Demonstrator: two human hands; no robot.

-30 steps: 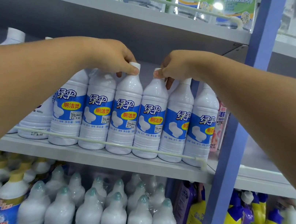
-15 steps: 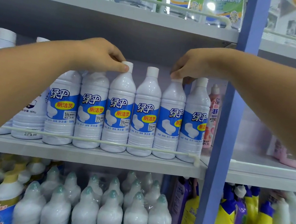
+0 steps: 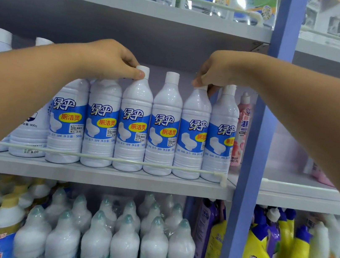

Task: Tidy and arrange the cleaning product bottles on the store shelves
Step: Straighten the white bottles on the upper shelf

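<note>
Head view: squaring the toilet-cleaner bottles on the middle shelf [image 3: 102, 176].
My left hand [image 3: 108, 60] pinches one bottle's cap [image 3: 142, 72]; my right hand [image 3: 219, 70] apparently pinches another cap [image 3: 200, 86], turning labels forward.

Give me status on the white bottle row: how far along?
Done: six white bottles stand upright behind the rail, labels mostly forward. In hand: left hand pinches the third bottle's cap; right hand grips the fifth bottle's cap. Left: fifth and sixth labels are turned rightward.
</note>
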